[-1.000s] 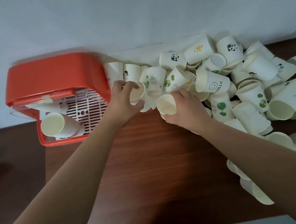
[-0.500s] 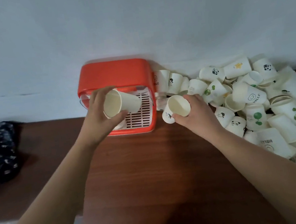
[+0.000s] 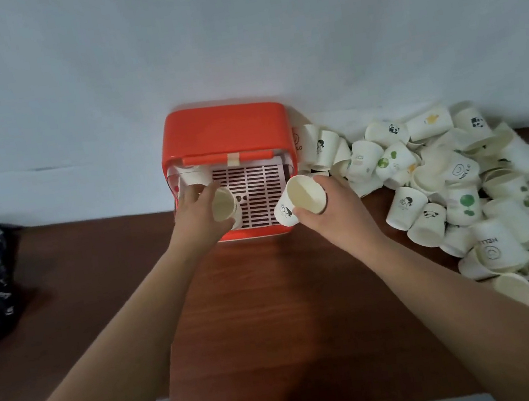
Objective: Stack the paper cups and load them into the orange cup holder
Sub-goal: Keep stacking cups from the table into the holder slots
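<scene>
Cup one (image 3: pixel 225 208) is in our left hand (image 3: pixel 197 218), fingers curled round it, over the grille (image 3: pixel 253 181) of the orange cup holder (image 3: pixel 223 127); our right hand (image 3: pixel 337 218) grips cup two (image 3: pixel 305 193) at its front right corner, loose pile (image 3: pixel 462 189) nearby on the tabletop (image 3: pixel 272 303).

The boxy orange plastic cup holder (image 3: pixel 223 127) stands at the far edge of the tabletop (image 3: pixel 272 303), its front open over a white slatted floor (image 3: pixel 253 184). Inside it on the left, a plain white paper cup (image 3: pixel 224 206) is tipped on its side with its mouth towards me, gripped by the left hand (image 3: pixel 196 218). The right hand (image 3: pixel 332 220) holds a second white cup (image 3: pixel 305 193) just off the holder's front right corner. A heap of printed paper cups (image 3: pixel 462 189) sprawls to the right.
</scene>
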Demonstrator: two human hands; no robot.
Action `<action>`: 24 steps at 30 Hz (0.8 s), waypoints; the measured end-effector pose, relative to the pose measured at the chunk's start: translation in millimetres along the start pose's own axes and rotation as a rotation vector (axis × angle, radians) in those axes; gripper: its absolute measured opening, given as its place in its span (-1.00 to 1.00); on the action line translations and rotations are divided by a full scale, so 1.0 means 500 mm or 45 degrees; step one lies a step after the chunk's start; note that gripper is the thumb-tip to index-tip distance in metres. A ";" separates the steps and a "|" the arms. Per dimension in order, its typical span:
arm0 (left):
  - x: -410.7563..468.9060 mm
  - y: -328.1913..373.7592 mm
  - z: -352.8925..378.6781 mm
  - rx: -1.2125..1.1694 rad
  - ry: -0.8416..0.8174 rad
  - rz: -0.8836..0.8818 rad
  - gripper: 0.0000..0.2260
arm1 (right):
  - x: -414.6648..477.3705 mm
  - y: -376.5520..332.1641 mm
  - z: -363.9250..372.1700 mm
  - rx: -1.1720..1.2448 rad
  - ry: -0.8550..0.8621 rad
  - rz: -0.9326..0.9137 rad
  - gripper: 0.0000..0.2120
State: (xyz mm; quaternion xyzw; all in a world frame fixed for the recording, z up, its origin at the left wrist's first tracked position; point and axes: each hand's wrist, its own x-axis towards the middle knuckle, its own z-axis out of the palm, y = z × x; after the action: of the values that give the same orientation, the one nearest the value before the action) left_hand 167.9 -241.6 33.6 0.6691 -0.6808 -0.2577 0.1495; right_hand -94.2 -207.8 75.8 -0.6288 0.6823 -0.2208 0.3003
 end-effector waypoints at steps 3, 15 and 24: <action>0.014 -0.013 0.016 -0.094 -0.160 -0.023 -0.20 | 0.010 -0.016 0.015 0.019 -0.010 0.019 -0.38; -0.017 -0.089 -0.002 -0.830 -0.317 -0.181 -0.35 | 0.065 -0.141 0.114 0.151 -0.096 -0.182 -0.41; -0.011 -0.067 0.007 -0.875 -0.264 -0.139 -0.58 | 0.088 -0.121 0.189 -0.088 -0.316 -0.110 -0.26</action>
State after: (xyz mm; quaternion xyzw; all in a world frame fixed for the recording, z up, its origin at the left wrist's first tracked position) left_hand 194.3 -234.5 13.2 0.5856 -0.5293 -0.5454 0.2818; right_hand 13.4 -250.9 42.5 -0.6900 0.6195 -0.1307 0.3508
